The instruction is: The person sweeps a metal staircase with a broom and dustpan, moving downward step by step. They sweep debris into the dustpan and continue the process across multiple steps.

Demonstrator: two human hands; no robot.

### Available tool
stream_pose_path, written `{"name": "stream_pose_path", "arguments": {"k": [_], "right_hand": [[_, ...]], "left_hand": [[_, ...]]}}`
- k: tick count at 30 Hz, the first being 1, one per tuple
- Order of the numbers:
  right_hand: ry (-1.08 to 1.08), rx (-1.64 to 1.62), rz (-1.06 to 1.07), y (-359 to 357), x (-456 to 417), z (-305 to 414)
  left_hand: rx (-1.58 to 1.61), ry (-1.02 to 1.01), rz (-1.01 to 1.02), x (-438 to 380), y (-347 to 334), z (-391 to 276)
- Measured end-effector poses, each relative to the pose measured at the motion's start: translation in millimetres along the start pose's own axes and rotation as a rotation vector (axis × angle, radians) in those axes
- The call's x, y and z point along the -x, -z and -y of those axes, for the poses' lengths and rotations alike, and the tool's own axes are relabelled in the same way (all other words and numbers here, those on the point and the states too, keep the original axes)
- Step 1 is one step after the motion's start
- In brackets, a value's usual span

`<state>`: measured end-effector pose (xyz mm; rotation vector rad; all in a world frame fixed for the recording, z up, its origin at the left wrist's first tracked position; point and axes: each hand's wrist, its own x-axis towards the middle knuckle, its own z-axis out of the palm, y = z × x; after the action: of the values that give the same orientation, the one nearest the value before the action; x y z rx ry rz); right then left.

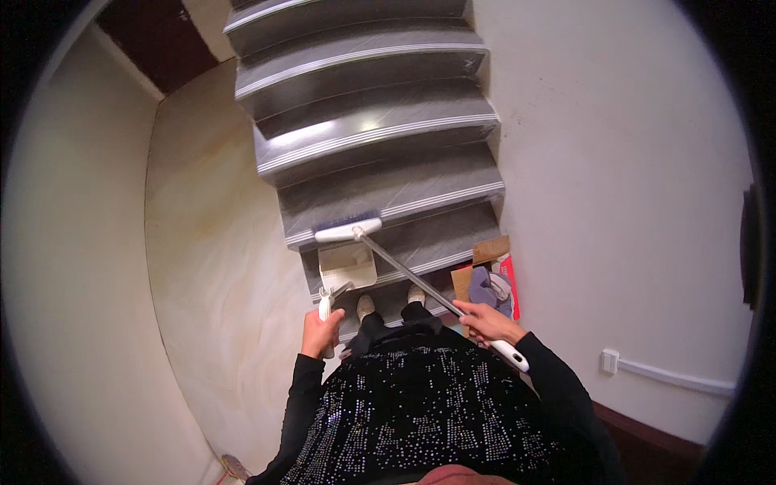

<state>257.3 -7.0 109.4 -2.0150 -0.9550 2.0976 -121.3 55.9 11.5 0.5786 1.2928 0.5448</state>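
My right hand (488,321) grips the metal pole (405,269) of a broom just above its white plastic end. The white broom head (348,230), with dark bristles, lies across the edge of a grey stair tread at the left. My left hand (321,333) is closed around the white handle (325,305) of a long-handled dustpan. Its pale pan (348,267) rests one step lower, directly below the broom head, mouth toward the riser. Any dirt inside the pan is too small to make out.
Grey stairs (382,154) with pale striped edges rise ahead. Beside my feet, at the right wall (594,182), an open cardboard box (461,285) holds grey cloth (485,288). A marble-patterned floor (206,260) lies left of the stairs. A switch box (610,361) sits on the wall.
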Motion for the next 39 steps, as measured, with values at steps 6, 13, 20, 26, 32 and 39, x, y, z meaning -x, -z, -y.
{"name": "stream_pose_path", "arguments": {"k": [6, 13, 20, 26, 32, 39], "right_hand": [[0.007, -0.438, -0.186, 10.2, 49.6, -12.3], [0.200, -0.554, -0.586, 118.5, -35.6, -98.8], [0.142, -0.575, -0.578, 110.2, -74.8, -112.7], [0.039, -0.454, -0.412, 58.3, -19.7, -108.9], [-0.068, -0.373, -0.182, 24.9, 26.5, -84.2], [0.061, -0.376, 0.013, 26.7, 42.7, -96.9]], "left_hand": [[-0.036, -0.037, 0.054, -15.7, -11.4, -8.6], [-0.032, -0.026, 0.015, -4.8, -65.1, -1.9], [-0.062, -0.041, -0.011, -0.1, -83.1, -7.4], [-0.097, -0.062, 0.010, -1.3, -92.7, -4.7], [-0.070, -0.049, 0.023, -1.7, -104.9, -7.1], [-0.010, -0.025, -0.002, 4.1, -99.7, -12.6]]}}
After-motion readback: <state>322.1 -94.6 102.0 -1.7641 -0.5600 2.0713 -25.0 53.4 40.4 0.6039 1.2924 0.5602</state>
